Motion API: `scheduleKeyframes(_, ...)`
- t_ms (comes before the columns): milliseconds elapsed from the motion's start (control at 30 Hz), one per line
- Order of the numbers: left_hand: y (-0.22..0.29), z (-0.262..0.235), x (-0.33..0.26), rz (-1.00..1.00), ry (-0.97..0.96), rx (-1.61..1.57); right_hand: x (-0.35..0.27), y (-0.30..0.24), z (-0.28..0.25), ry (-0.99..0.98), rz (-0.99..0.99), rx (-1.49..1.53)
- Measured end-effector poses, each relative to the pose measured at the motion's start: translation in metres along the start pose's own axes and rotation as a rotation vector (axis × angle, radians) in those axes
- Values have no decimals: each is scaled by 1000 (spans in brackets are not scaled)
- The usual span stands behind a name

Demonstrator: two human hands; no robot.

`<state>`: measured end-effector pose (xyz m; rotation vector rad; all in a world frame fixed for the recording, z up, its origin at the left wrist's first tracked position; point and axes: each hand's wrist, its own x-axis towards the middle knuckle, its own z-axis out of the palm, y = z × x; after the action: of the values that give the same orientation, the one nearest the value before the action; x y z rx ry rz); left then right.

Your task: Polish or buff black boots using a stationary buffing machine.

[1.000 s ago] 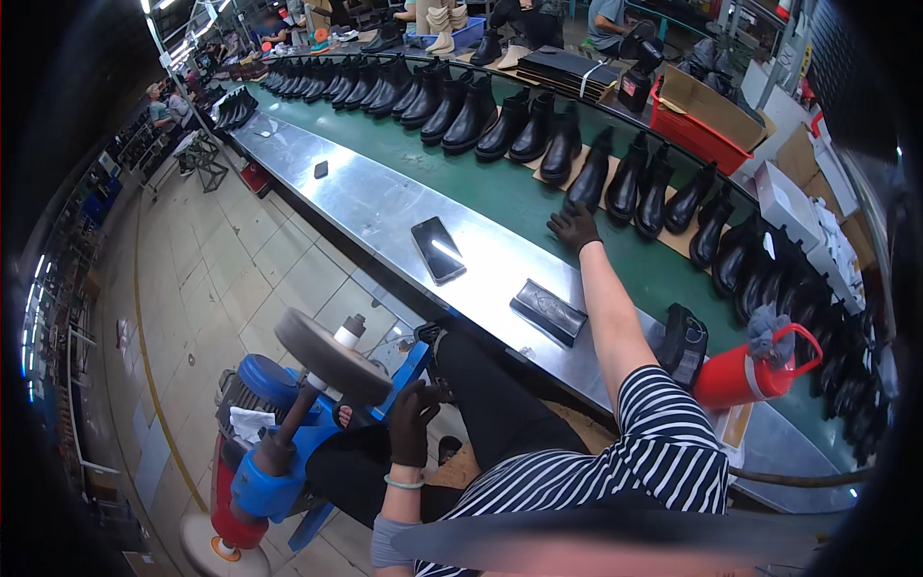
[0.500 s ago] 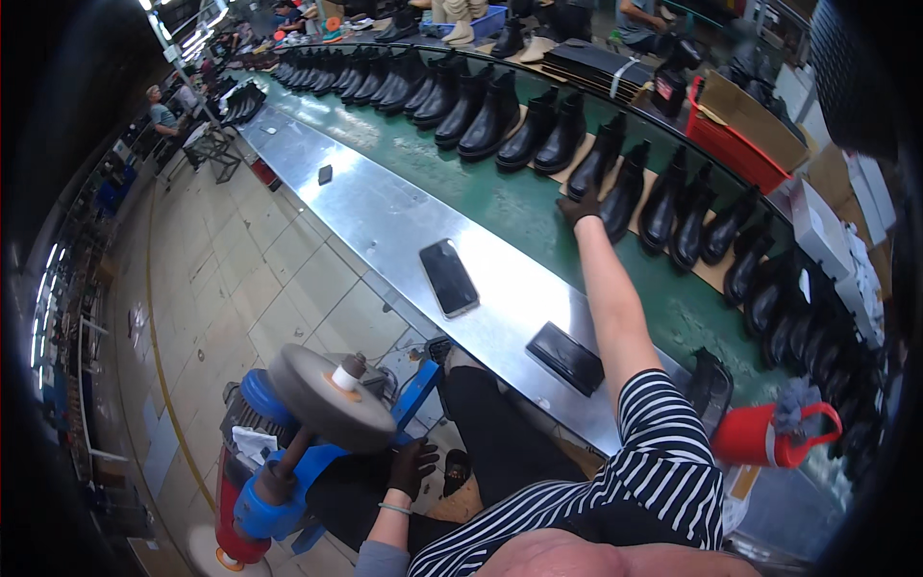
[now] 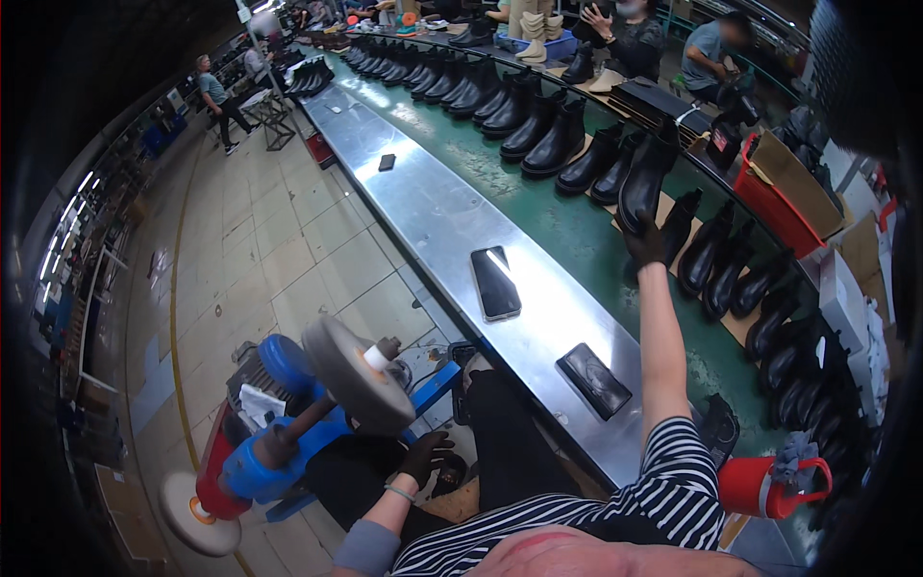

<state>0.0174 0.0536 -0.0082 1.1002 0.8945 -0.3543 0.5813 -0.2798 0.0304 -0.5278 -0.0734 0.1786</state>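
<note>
My right hand [image 3: 646,242], in a dark glove, reaches out to the row on the green belt. Its fingers grip the toe end of a black ankle boot [image 3: 646,178], which tilts and stands higher than its neighbours. Pairs of similar black boots [image 3: 553,139] line the belt on both sides of it. Down by my lap, my left hand [image 3: 425,459], also gloved, has its fingers spread with nothing in them. It is just below a grey buffing wheel [image 3: 351,370] on a blue machine [image 3: 264,460].
A metal ledge [image 3: 433,207] beside the belt carries a smartphone [image 3: 496,284], a dark wallet-like case [image 3: 594,381] and a small dark object [image 3: 386,162]. To the right stand a red tumbler [image 3: 755,486] and a red crate [image 3: 784,207]. Co-workers [image 3: 707,58] are across the belt.
My right hand has taken hold of the boot and lifted it somewhat from its place. My view has turned, so the scene sits further right. The left hand's fingers spread more.
</note>
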Motion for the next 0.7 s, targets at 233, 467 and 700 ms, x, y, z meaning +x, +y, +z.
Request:
scheduleKeyframes(233, -2, -10, -20, 136, -101, -45, -166, -23, 109, -322, -56, -478)
scheduleKeyframes(467, 19, 10, 3, 428, -38, 229, -300, 185, 157, -503, 356, -1164)
scheduleKeyframes(700, -7, -5, 99, 980, 559, 439, -322, 302, 92, -256, 1167, -382)
